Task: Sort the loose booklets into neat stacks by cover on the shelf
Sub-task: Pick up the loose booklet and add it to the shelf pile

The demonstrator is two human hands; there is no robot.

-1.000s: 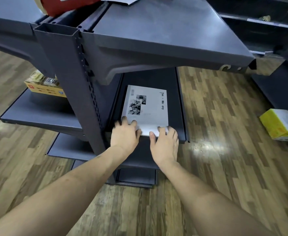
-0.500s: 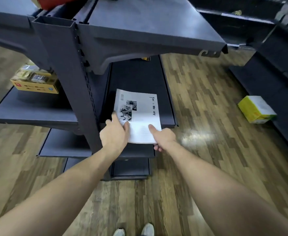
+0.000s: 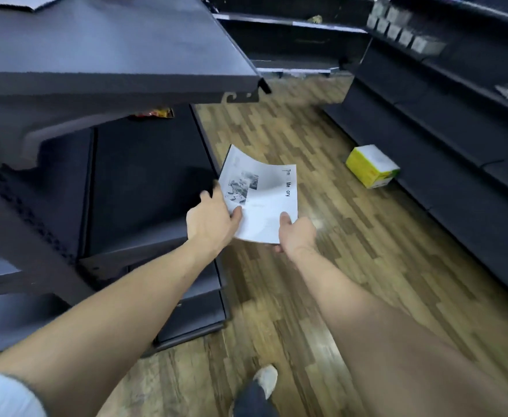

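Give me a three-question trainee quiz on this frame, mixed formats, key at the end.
1. True or false: the white booklet lies flat on the dark shelf.
2. Which hands hold the booklet? A) left only B) right only C) both
3. Fill in: the yellow box sits on the ____.

Key
1. False. It is held in the air past the shelf's edge, over the wooden floor.
2. C. The left hand and right hand each have a grip on its near edge.
3. Floor.
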